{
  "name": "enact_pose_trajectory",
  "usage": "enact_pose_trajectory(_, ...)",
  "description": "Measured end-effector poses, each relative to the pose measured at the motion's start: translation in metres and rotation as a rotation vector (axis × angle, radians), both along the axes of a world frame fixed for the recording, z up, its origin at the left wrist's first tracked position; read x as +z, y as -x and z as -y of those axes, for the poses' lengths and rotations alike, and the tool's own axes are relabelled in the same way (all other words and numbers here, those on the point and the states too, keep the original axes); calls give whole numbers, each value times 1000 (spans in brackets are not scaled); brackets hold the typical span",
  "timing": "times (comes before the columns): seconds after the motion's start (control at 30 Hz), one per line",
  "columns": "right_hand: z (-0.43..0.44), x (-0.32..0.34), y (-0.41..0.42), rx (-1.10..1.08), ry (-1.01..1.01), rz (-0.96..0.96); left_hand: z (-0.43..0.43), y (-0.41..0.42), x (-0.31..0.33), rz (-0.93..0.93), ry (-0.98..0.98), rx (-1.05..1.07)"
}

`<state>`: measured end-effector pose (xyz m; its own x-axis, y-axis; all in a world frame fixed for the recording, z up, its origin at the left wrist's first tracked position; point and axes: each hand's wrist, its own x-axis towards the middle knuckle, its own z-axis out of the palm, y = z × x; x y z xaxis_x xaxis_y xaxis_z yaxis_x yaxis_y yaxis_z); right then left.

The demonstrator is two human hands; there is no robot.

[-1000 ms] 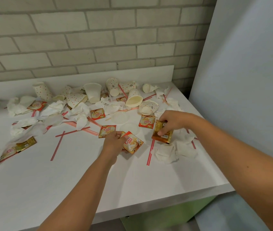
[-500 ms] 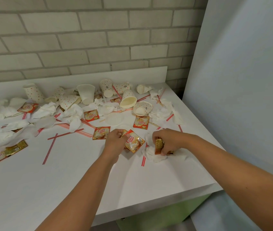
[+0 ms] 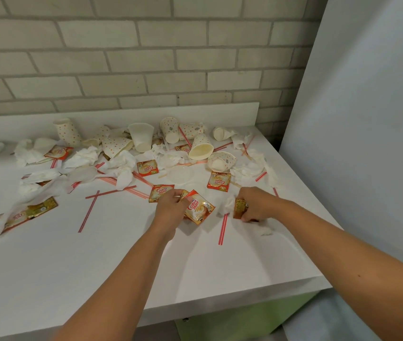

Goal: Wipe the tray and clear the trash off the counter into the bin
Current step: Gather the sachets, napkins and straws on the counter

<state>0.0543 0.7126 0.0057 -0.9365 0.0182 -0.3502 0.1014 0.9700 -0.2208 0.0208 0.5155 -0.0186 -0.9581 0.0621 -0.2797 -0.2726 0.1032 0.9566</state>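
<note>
Creamer sachet point(image 3: 199, 209): pinched by L hand point(image 3: 171, 207); judged light, limp, slick, best gripped at edge. Brown packet point(image 3: 240, 207): clutched by R hand point(image 3: 257, 205), tissue point(image 3: 225, 206) alongside.

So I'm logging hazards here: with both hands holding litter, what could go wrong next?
1. The right hand grips a gold-brown foil sachet with crumpled white tissue bunched against it; grabbing more could let the tissue slip out.
2. A small white tissue scrap lies loose just beside that hand; the arm could brush it off the edge of the white counter.
3. The left hand holds a red-and-gold Coffee mate sachet by one end; any leftover powder may spill.
</note>
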Motion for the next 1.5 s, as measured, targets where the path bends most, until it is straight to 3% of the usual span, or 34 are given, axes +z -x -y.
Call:
enact_pose_trajectory(0.23, 28, 26, 9, 15, -30, -119, 38, -3, 3, -3, -30, 68)
enact_pose_trajectory(0.4, 80, 65, 14, 43, 160, -238, 72, -7, 12, -79, -46, 103)
enact_pose_trajectory(0.57, 159, 80, 9, 147, 499, -212, 131, -13, 24, -139, -8, 191)
enact_pose_trajectory(0.67, 216, 78, 6, 237, 601, -202, 177, -21, 27, -156, 53, 258)
enact_pose_trajectory(0.9, 354, 47, 0, 556, 593, -139, 303, -64, 29, -159, 256, 387)
enact_pose_trajectory(1.2, 497, -4, -44, 796, 649, -42, 430, -142, 12, -134, 621, 532)
enact_pose_trajectory(1.5, 572, -80, -80, 999, 421, -76, 493, -194, -63, 93, 737, 635)
